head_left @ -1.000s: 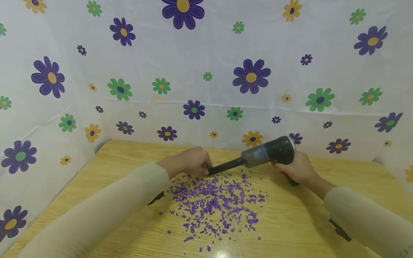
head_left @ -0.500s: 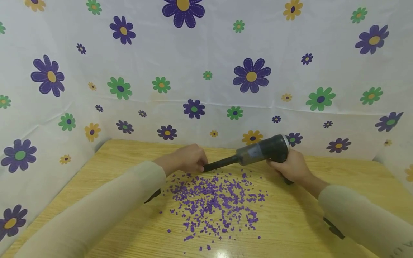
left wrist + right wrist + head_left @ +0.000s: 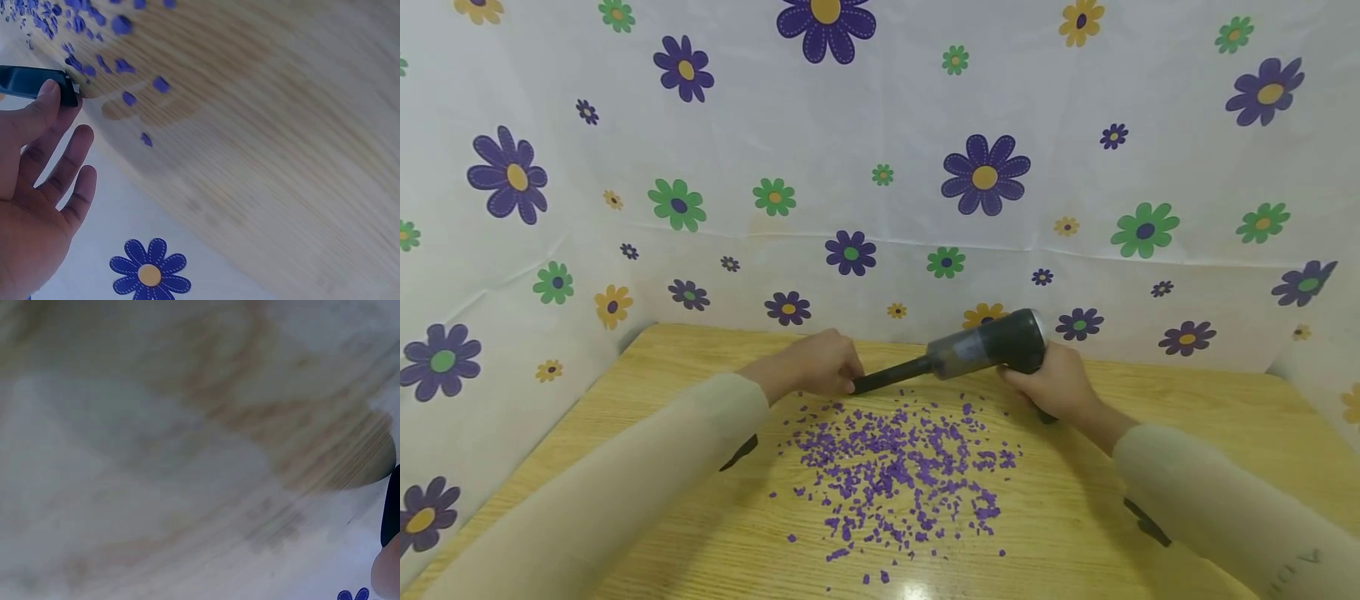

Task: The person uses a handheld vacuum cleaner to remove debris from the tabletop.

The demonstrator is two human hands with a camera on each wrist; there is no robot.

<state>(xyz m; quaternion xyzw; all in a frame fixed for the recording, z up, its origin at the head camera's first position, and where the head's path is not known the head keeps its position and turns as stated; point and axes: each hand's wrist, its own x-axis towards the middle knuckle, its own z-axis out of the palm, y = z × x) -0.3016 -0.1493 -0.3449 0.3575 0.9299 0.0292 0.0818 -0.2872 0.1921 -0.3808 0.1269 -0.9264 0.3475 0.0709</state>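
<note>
A black handheld vacuum cleaner (image 3: 985, 343) with a smoky clear dust cup slants across the far half of the table in the head view. My right hand (image 3: 1054, 382) grips its handle. At the other end, my left hand (image 3: 826, 363) pinches the tip of the narrow nozzle (image 3: 891, 375). The left wrist view shows thumb and forefinger on the nozzle end (image 3: 37, 82), the other fingers loosely spread. Many small purple bits (image 3: 891, 467) lie scattered on the table, just nearer to me than the nozzle. The right wrist view catches only a fingertip (image 3: 389, 569) beside black plastic.
The wooden table (image 3: 700, 533) carries the purple bits around its middle. A white flower-patterned cloth (image 3: 880, 108) hangs behind it and along the sides. Dark straps (image 3: 1146, 521) show under both sleeves.
Both hands and the vacuum cleaner have shifted left and slightly away from me. The left hand keeps its pinch on the nozzle tip. The purple bits lie about as before.
</note>
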